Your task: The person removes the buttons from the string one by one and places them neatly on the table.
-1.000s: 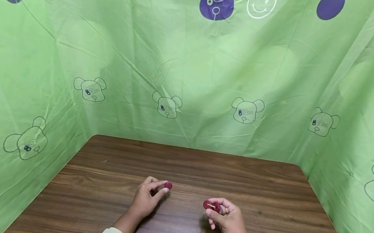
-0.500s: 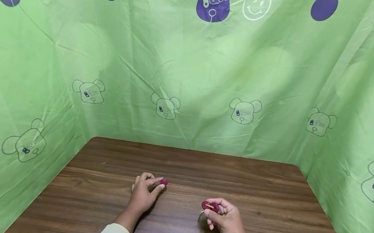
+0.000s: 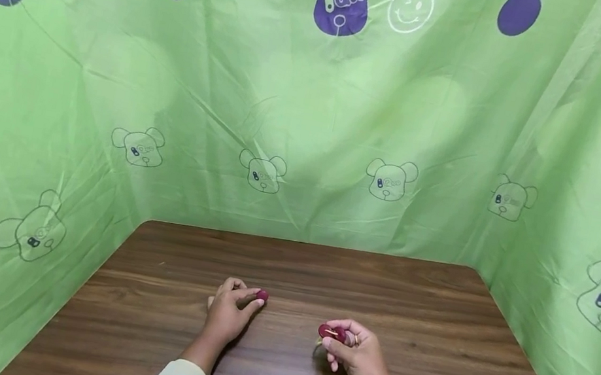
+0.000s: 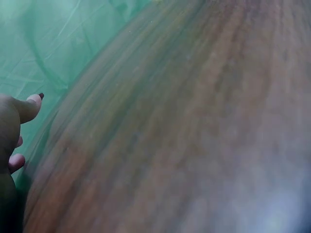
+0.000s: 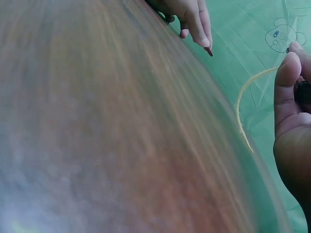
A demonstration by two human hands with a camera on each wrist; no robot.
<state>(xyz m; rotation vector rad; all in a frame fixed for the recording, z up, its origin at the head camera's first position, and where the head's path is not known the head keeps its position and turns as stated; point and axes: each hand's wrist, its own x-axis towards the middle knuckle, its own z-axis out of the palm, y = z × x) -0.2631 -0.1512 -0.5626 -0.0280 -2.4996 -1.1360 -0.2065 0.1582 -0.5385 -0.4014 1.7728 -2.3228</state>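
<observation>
My left hand rests on the wooden table and pinches a small dark red round piece between thumb and forefinger. My right hand hovers a little to the right, curled round a larger dark red piece with a thin yellow strand across it. In the right wrist view that yellow strand arcs down from my right fingers, and the left hand's fingertips show at the top. The left wrist view shows only my left thumb over blurred wood.
Green cloth printed with purple and outlined bear figures walls in the table at the back and on both sides. Bare wood lies between the hands and the back wall.
Both hands have drifted slightly left and stayed low over the table. Each still holds its red piece; the left hand's piece has come down closer to the wood.
</observation>
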